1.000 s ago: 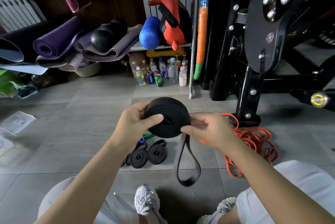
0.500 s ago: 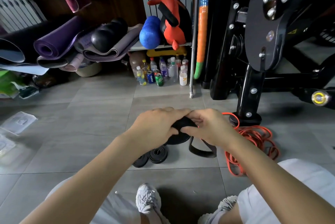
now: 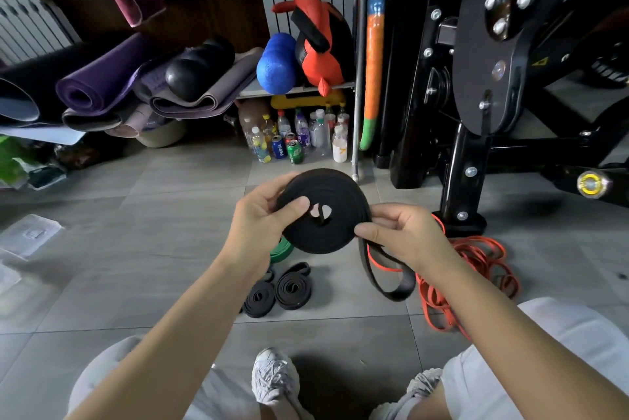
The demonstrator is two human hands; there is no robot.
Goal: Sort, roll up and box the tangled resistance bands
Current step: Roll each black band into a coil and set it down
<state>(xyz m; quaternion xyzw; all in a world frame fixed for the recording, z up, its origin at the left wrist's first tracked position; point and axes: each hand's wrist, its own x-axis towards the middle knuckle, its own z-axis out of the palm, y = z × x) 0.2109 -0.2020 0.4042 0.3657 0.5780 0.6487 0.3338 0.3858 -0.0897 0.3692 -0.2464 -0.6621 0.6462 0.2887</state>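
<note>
A wide black resistance band (image 3: 335,205) is wound into a flat coil, held upright in front of me. My left hand (image 3: 263,222) grips its left side, thumb across the face by the centre hole. My right hand (image 3: 405,236) pinches the coil's right edge, and the band's loose tail (image 3: 384,278) hangs in a short loop below it. On the floor beneath lie two small rolled black bands (image 3: 277,292) and a green band (image 3: 282,249), partly hidden by my left wrist. A tangle of thin orange bands (image 3: 476,270) lies to the right.
A black gym machine (image 3: 476,113) stands at the right on the grey tiled floor. Bottles and cans (image 3: 296,140) line the back under a shelf. Rolled yoga mats (image 3: 102,86) pile up at the left. Clear plastic lids (image 3: 29,234) lie far left. My shoe (image 3: 274,379) is below.
The coil went down flat toward the floor under both hands, then came back up facing me. The hanging tail is shorter than a second ago.
</note>
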